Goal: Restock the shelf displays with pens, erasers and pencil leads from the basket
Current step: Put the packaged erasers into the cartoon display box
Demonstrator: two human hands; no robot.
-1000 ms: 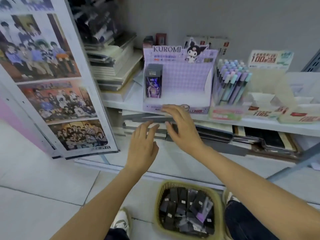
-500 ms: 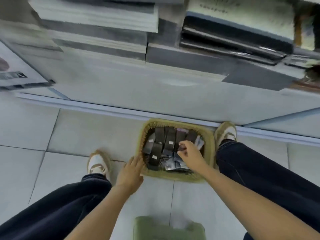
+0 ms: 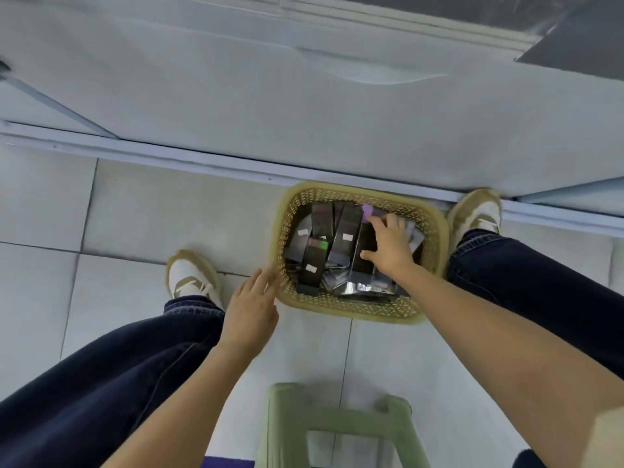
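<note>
The right hand [image 3: 388, 248] is down inside the basket [image 3: 341, 310], palm down over the far right of the stock, thumb stretched toward the near side and fingers [image 3: 396, 221] reaching to the far wall. It looks like a span taken across one pack so as to lift it by its ends, but the blur and the angle hide the underside of the fingers, so I cannot tell whether it has a grasp or only lies on top. Just past its fingertips a purple-tabbed pack [image 3: 368, 211] pokes up against the far rim. To its left the dark packs [image 3: 347, 239] lie loosely heaped, some on edge, some flat, touching the thumb side of the hand. The left hand [image 3: 251, 304] is outside, empty, fingers straight, with its fingertips [image 3: 268, 276] at the near-left rim, probably steadying the light wicker so it does not slide on the tile floor [image 3: 135, 214] while the other hand picks. The basket sits between the person's two shoes [image 3: 190, 276], pushed up against the shelf base [image 3: 202, 162], near for reaching down and close under the displays, which are out of view above. A green stool [image 3: 337, 418] stands under the person, near the basket.
</note>
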